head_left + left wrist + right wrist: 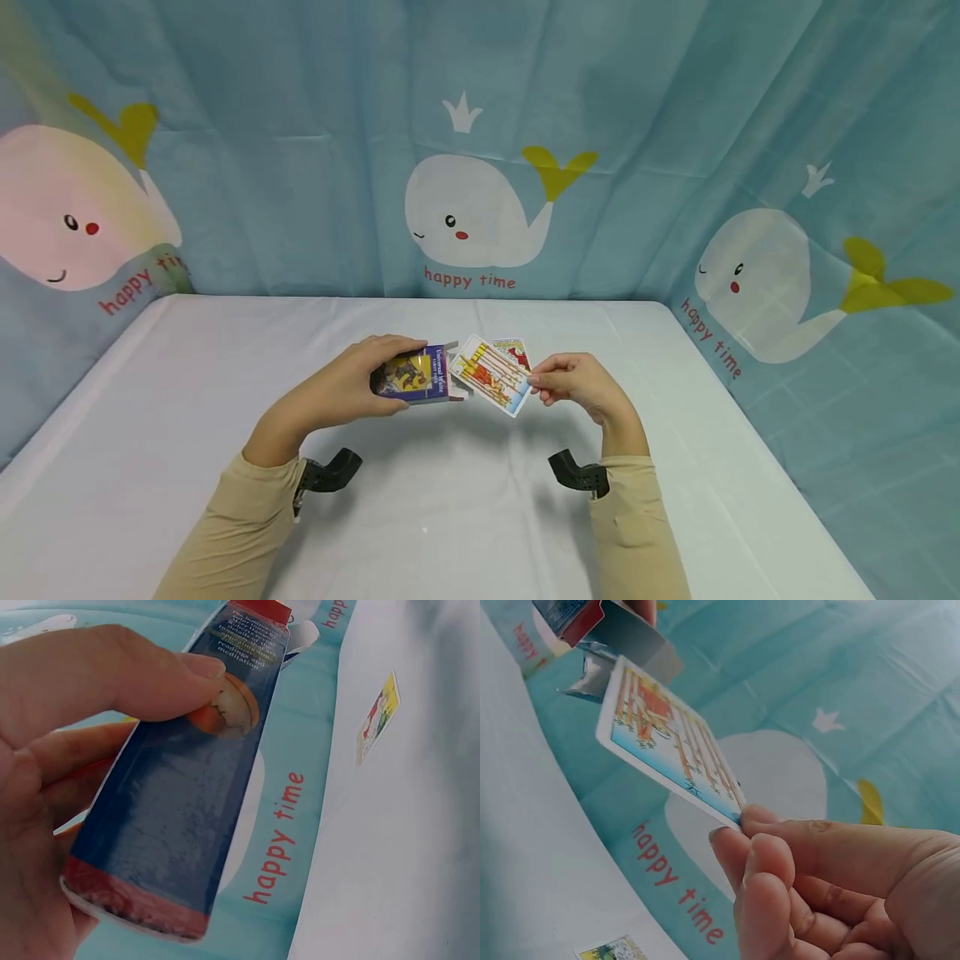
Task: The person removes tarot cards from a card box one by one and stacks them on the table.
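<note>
My left hand (339,382) grips a blue tarot card box (408,375), thumb along one narrow side and fingers round the opposite one. Its end flaps (634,646) stand open, facing right. Between thumb and fingers, my right hand (587,388) pinches a tarot card (492,375) by one corner. Several long staves and an orange-red figure are printed on it. The card's far end overlaps the box's open end in the head view; a gap shows between them in the right wrist view. A second card (513,347) lies on the table, partly hidden behind the held one.
A white cloth covers the table (450,517). Behind and beside it hangs a blue curtain (315,167) with printed whales. Each wrist carries a black camera mount (333,472) over a tan sleeve (232,525).
</note>
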Demonstrator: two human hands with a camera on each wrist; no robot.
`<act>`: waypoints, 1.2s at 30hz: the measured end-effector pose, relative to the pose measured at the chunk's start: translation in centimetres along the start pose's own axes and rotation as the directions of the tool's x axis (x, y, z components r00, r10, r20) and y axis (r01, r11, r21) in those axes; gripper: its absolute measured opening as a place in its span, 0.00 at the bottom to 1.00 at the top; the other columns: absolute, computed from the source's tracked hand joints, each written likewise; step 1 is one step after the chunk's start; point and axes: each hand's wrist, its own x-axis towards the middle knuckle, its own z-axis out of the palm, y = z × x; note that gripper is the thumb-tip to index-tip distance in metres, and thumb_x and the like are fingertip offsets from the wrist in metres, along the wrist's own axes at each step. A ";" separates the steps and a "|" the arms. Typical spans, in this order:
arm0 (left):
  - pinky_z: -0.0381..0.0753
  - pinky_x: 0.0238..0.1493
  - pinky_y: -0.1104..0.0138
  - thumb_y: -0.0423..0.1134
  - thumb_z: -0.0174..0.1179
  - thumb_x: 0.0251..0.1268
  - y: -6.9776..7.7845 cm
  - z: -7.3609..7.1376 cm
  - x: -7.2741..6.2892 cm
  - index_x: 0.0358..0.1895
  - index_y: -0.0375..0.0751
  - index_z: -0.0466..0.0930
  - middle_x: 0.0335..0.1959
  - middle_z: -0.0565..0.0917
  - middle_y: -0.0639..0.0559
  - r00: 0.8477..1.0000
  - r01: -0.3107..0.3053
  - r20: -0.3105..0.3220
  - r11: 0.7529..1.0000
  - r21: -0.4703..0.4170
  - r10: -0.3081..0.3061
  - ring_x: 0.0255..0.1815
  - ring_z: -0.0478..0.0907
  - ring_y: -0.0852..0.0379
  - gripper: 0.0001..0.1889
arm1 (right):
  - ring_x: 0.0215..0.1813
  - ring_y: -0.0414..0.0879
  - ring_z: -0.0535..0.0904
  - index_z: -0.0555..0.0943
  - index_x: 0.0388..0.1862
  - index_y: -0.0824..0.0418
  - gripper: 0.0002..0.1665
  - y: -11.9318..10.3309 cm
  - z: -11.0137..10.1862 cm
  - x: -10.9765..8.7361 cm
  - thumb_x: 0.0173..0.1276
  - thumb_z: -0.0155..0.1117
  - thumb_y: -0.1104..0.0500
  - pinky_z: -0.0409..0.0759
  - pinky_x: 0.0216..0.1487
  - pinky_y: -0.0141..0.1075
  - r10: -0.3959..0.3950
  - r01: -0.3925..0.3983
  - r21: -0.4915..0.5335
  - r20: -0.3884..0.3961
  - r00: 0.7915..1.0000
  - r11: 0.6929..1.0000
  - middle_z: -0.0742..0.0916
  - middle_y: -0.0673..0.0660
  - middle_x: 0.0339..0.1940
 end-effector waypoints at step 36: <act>0.72 0.58 0.50 0.36 0.73 0.53 0.3 0.0 -0.1 0.72 0.45 0.68 0.69 0.73 0.44 1.000 -0.009 -0.011 1.000 -0.019 0.009 0.63 0.71 0.46 0.40 | 0.25 0.35 0.83 0.81 0.50 0.76 0.15 4.7 2.9 3.2 0.67 0.64 0.67 0.82 0.31 0.26 0.241 -0.051 0.399 -0.443 0.864 0.915 0.86 0.49 0.21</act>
